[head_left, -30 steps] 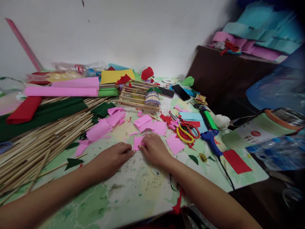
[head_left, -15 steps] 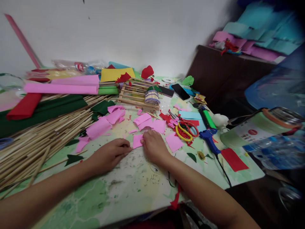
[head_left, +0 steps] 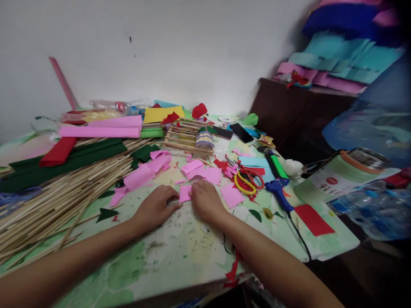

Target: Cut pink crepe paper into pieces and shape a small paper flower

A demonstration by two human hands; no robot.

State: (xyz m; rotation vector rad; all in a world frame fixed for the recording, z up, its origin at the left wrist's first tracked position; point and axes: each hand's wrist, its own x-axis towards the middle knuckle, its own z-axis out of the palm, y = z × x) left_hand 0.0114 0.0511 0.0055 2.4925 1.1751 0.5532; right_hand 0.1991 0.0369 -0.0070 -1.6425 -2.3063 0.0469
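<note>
A small pink paper piece (head_left: 185, 193) lies flat on the green-patterned table in front of me. My right hand (head_left: 207, 199) rests over its right side, fingers curled and pressed on it; the fingertips are partly hidden. At the paper's left edge is my left hand (head_left: 159, 205), with a gap between its thumb and bent fingers and nothing visible in it. Just beyond sit more pink pieces (head_left: 192, 168), and another pink square (head_left: 232, 195) lies to the right of my right hand. Scissors with yellow and red handles (head_left: 245, 182) rest farther right.
Wooden sticks (head_left: 67, 199) cover the left side, below rolled pink paper (head_left: 99, 131). A stick frame (head_left: 183, 134) stands at the back. On the right are a blue glue gun (head_left: 278, 188), a green flask (head_left: 324, 182), a red piece (head_left: 314, 219) and phones (head_left: 241, 132).
The view has tilted up and shifted slightly. My left thumb and fingers have spread farther apart beside the pink piece. My right hand stays on it.
</note>
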